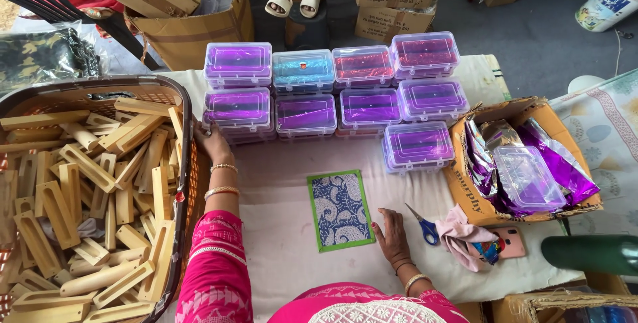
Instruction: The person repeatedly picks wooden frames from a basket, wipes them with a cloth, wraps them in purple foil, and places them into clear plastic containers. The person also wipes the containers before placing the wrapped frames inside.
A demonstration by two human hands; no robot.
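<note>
Left hand (214, 142) reaches to the woven basket's rim (188, 138) mid-left, grip unclear; right hand (393, 235) lies flat and unclenched beside the green-edged blue patterned card (339, 209) at centre.

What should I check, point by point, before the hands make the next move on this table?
1. Left hand free: ok, it rests at the basket rim, holding nothing.
2. Right hand free: ok, flat on the cloth beside the patterned card.
3. Card lies flat and alone: ok.
4. Wooden pieces in reach: ok, basket is full.
5. Scissors safely placed: cannot tell, blades point near the right hand.
6. Empty clear box available: ok, one lies in the carton.
</note>
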